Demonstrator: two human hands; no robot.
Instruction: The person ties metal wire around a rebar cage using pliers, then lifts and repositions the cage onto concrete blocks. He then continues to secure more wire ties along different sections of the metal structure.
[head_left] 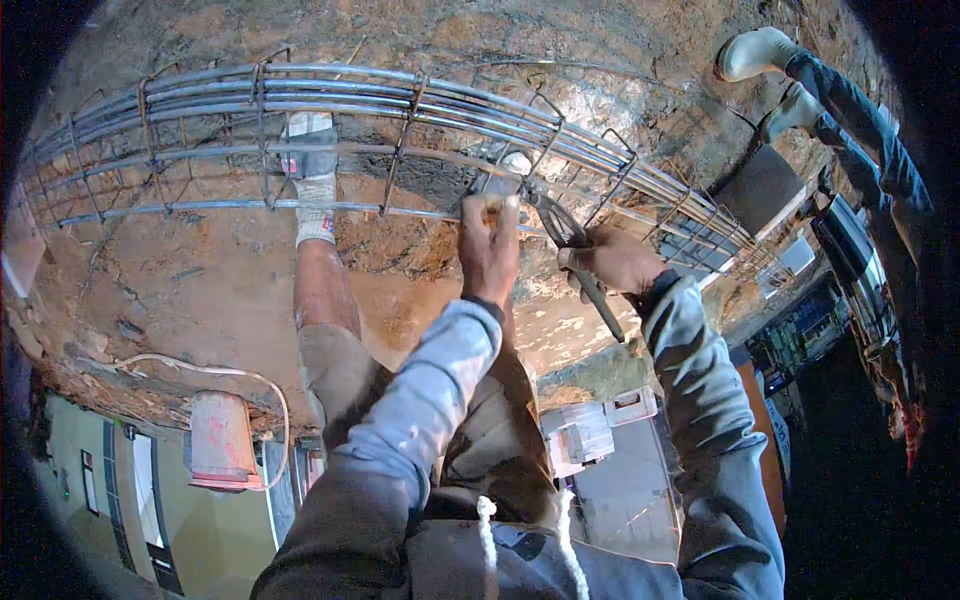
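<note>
A long rebar cage (340,103), made of steel bars tied to square stirrups, stretches across the view above the dirt. My left hand (488,245) is closed at the lower rebar (410,211), its fingers curled near a crossing; their tips are partly hidden. With my right hand (622,262) I grip a pair of end-cutting pincers (562,222). Their jaws point up and left at the bars, right beside my left fingertips. One pincer handle sticks out below my right hand. Any tie wire at the jaws is too small to make out.
My foot in a sandal and sock (316,205) stands under the cage. Another person's boots (757,54) are at upper right, near a grey block (762,190). An upturned-looking red-and-white bucket (222,440) with a pale hose (205,370) lies lower left.
</note>
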